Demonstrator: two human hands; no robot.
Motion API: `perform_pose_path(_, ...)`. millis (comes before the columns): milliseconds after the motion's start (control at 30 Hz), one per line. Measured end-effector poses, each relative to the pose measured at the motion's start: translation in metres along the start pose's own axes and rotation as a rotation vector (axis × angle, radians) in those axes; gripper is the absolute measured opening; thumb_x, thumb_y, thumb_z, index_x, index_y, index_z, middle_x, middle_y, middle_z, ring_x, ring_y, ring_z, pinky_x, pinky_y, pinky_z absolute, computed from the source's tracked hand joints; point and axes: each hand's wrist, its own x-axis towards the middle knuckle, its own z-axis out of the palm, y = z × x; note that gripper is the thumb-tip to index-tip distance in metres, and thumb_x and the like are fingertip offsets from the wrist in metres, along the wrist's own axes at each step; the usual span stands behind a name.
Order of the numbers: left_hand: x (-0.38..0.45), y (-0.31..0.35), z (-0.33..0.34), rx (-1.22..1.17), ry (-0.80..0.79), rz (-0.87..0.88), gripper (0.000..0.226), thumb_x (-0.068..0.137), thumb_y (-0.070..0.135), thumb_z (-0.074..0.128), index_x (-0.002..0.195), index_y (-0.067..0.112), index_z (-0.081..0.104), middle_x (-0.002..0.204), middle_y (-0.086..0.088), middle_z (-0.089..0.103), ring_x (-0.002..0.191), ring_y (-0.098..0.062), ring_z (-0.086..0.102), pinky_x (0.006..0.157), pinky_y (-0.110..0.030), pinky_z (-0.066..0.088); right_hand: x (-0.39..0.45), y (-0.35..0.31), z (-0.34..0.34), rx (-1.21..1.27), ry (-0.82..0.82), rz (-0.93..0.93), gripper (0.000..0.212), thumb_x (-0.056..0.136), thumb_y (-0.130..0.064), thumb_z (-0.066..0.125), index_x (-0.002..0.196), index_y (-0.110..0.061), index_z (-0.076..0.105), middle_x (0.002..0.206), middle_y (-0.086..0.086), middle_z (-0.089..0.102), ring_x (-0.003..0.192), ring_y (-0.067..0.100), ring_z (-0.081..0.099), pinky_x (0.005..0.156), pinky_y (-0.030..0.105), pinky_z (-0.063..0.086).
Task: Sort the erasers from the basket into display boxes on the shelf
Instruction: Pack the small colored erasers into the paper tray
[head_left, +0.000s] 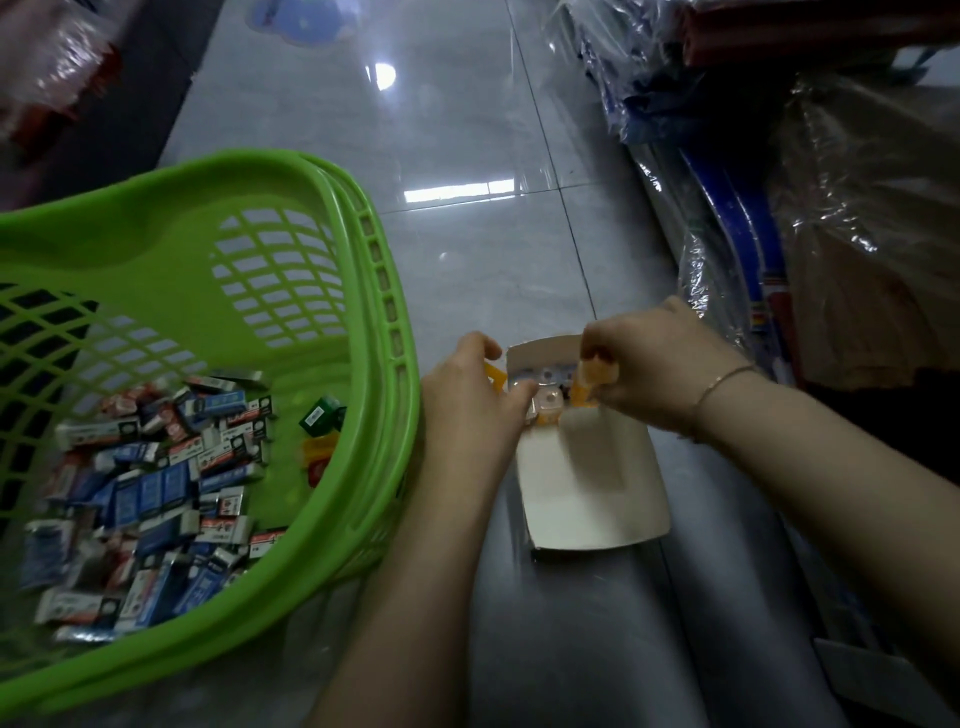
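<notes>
Erasers (150, 483) — small, light, likely grippy; pinching short sides. Right hand (660, 371) gripping orange eraser (597, 376), left hand (475, 402) steadying display box (587, 493) — fingers curled.

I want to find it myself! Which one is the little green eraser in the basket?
Find the big lime-green basket on the left, full of erasers. Look past the pile to its right edge, near the left hand. The dark green eraser lies there alone, the only green one beside blue, white and red packs.
</notes>
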Motion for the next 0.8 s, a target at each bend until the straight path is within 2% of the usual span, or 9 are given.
perform_pose_path(67, 0.001, -0.005, 0.004, 0.095, -0.042, -0.032, 0.043, 0.076, 0.031, 0.076, 0.113, 0.014, 0.059, 0.102, -0.008, 0.065, 0.097, -0.026, 0.059, 0.072, -0.026, 0.036, 0.004, -0.006, 0.013, -0.181, 0.006, -0.056, 0.018, 0.084, -0.028, 0.057, 0.102, -0.027, 0.057, 0.098, -0.003, 0.065, 0.104, 0.018, 0.051, 0.089, 0.036, 0.026)
perform_pose_path(133, 0.002, -0.009, 0.008, 0.171, -0.104, -0.051, 0.04, 0.078, 0.031, 0.074, 0.112, 0.015, 0.062, 0.107, -0.007, 0.066, 0.099, -0.025, 0.059, 0.072, -0.025, 0.035, 0.007, -0.009, 0.023, -0.245, 0.015, -0.069, 0.017, 0.084, -0.026, 0.055, 0.101, -0.026, 0.057, 0.097, -0.004, 0.064, 0.109, 0.017, 0.047, 0.095, 0.04, 0.023)
perform_pose_path(233, 0.002, -0.011, 0.01, 0.155, -0.153, -0.078, 0.028, 0.079, 0.027, 0.072, 0.105, 0.017, 0.066, 0.101, -0.006, 0.07, 0.096, -0.024, 0.061, 0.072, -0.025, 0.038, 0.011, -0.01, 0.037, -0.264, 0.007, -0.082, 0.017, 0.087, -0.021, 0.052, 0.102, -0.027, 0.057, 0.101, -0.007, 0.065, 0.117, 0.018, 0.042, 0.102, 0.044, 0.018)
perform_pose_path(400, 0.003, -0.012, 0.009, 0.109, -0.162, -0.064, 0.023, 0.078, 0.025, 0.071, 0.1, 0.019, 0.066, 0.097, -0.006, 0.072, 0.094, -0.024, 0.063, 0.068, -0.024, 0.037, 0.01, -0.006, 0.054, -0.245, 0.021, -0.039, 0.022, 0.088, -0.027, 0.052, 0.108, -0.025, 0.061, 0.116, 0.0, 0.051, 0.12, 0.024, 0.036, 0.1, 0.043, 0.019)
perform_pose_path(533, 0.003, -0.012, 0.008, 0.091, -0.146, -0.047, 0.023, 0.079, 0.026, 0.071, 0.101, 0.018, 0.067, 0.099, -0.007, 0.07, 0.094, -0.024, 0.061, 0.059, -0.021, 0.027, 0.006, -0.002, 0.065, -0.214, 0.056, 0.005, 0.019, 0.09, -0.027, 0.048, 0.105, -0.026, 0.059, 0.103, -0.006, 0.059, 0.12, 0.02, 0.039, 0.1, 0.042, 0.012)
perform_pose_path(733, 0.003, -0.014, 0.011, 0.048, -0.149, -0.03, 0.025, 0.079, 0.024, 0.072, 0.102, 0.016, 0.066, 0.098, -0.007, 0.069, 0.093, -0.024, 0.061, 0.066, -0.023, 0.034, 0.006, -0.004, 0.074, -0.225, 0.1, 0.022, 0.016, 0.089, -0.017, 0.048, 0.104, -0.02, 0.055, 0.098, -0.002, 0.064, 0.112, 0.024, 0.046, 0.101, 0.044, 0.016)
perform_pose_path(800, 0.003, -0.016, 0.01, 0.009, -0.139, -0.021, 0.026, 0.078, 0.022, 0.074, 0.101, 0.014, 0.066, 0.089, -0.003, 0.067, 0.085, -0.02, 0.059, 0.064, -0.022, 0.034, 0.006, -0.006, 0.074, -0.226, 0.098, 0.033, 0.019, 0.089, -0.017, 0.047, 0.108, -0.02, 0.049, 0.098, -0.001, 0.063, 0.11, 0.024, 0.047, 0.1, 0.044, 0.017)
